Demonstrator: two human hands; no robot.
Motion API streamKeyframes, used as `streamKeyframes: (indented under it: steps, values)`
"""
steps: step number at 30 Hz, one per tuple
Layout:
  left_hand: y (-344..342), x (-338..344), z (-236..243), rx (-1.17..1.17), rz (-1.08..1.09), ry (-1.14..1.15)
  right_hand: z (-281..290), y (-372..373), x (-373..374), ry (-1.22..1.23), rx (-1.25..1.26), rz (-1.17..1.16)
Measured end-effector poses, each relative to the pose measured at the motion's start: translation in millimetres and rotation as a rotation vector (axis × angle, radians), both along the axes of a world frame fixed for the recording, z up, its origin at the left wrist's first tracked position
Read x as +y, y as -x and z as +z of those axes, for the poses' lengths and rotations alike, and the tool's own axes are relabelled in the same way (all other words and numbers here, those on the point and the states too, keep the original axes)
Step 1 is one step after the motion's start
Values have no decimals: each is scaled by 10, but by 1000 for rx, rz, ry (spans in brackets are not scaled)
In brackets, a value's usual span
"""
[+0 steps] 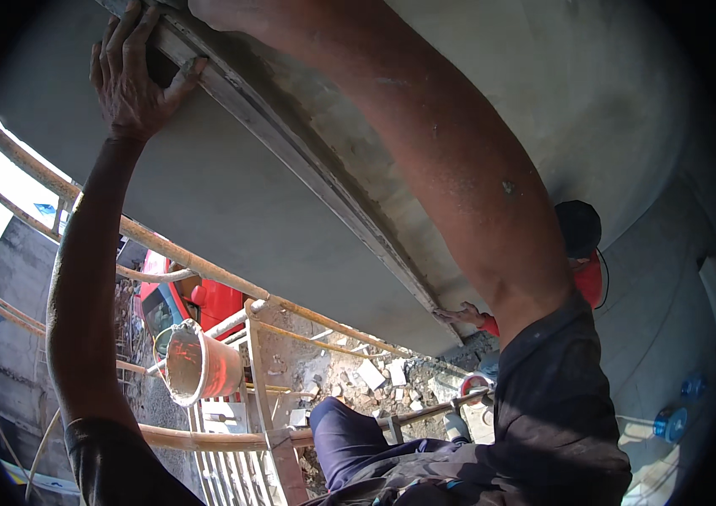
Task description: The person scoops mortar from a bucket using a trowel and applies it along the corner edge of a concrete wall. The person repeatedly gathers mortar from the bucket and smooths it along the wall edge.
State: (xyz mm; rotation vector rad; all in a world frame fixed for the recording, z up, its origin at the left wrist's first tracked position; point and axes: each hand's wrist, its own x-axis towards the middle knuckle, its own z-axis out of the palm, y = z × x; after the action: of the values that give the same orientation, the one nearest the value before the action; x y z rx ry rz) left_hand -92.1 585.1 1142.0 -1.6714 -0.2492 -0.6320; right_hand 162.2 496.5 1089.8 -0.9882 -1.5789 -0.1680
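Observation:
A long straight-edged bar [316,173], coated with grey mortar, runs slantwise across a grey plastered wall [231,202]. My left hand [132,88] is at its upper end, fingers stretched and spread, with thumb and fingertips against the bar. It lies flat rather than wrapped around. Over the bar reaches my right arm; my right hand [213,12] shows only in part at the top edge, its fingers out of sight. Wet, rough mortar [324,118] lies along the bar's right side. Another person's hand [462,314], in a red sleeve, touches the bar's lower end.
Scaffold rails [198,257] pass below me on the left. An orange bucket [202,363] smeared with mortar hangs or stands by them, above a slatted platform [231,447]. Farther down are a red vehicle [215,299] and rubble [375,379]. The person in a dark cap [578,228] is at right.

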Motion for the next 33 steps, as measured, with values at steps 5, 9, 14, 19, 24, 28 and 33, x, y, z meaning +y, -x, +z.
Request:
streamKeyframes:
  steps: [5,9,14,19,24,28,33]
  values:
    - [-35,-17,-1,20,-18,-10,-1194,73,100,-114,47,-23]
    - [-29,14,20,42,-36,-21,-2146,65,-27,155,31,-46]
    - [17,46,11,34,-12,-50,-3185,110,-138,303,88,-51]
    - [-27,9,7,15,35,-52,-3928,102,-295,327,97,-59]
    - [-30,1,4,34,21,-42,-4307,-147,-834,355,89,-5]
    - [22,-7,-14,-25,56,-4,-3886,-209,-843,239,183,120]
    - [29,-58,-40,-98,127,32,-2544,-182,-387,144,314,168]
